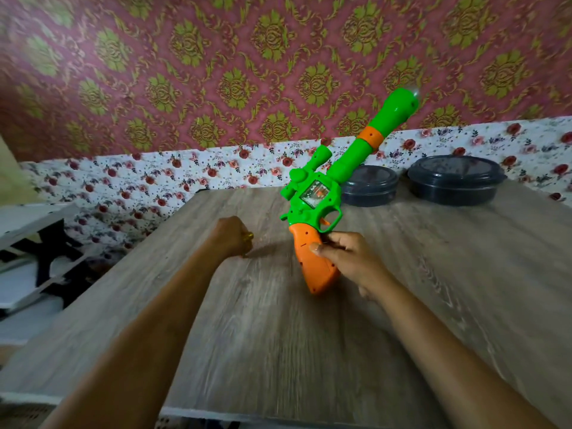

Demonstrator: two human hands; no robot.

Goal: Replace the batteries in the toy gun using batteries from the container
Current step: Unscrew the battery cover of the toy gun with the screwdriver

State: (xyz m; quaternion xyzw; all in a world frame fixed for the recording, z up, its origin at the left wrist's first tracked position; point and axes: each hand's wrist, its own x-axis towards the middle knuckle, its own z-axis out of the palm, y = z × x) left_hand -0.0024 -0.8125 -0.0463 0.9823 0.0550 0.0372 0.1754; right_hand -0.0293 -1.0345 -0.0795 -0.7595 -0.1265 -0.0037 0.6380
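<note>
A green toy gun (322, 193) with an orange handle and an orange ring on its long barrel is held up above the wooden table (278, 320), barrel pointing up and to the right. My right hand (343, 258) grips the orange handle, thumb on its side. My left hand (230, 236) rests on the table to the left of the gun as a closed fist; a small gold-coloured thing shows at its knuckles, and I cannot tell what it is. Two dark round containers (370, 187) (455, 181) with lids stand at the table's far right.
A floral-papered wall runs behind the table, close to the containers. To the left, below the table's edge, stands a white and black rack (34, 258). The table's near edge is at the bottom of the view.
</note>
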